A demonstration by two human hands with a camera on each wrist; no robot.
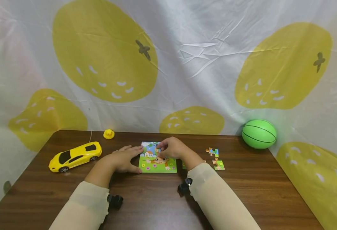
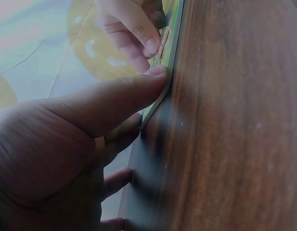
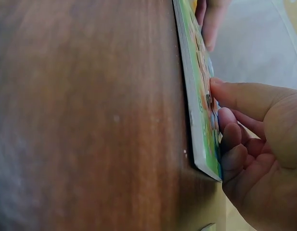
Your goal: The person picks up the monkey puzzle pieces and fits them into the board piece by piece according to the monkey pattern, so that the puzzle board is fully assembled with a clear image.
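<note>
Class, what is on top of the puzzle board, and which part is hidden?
On the puzzle board, a monkey's face, a house and flowers show. The right hand covers part of its upper right, so what lies there cannot be seen.

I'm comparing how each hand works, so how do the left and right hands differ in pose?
The left hand spreads at the puzzle board's left edge, while the right hand reaches over its face from the right. The left hand's fingers are mostly straight; the right hand's are curled inward. Both touch the puzzle.
</note>
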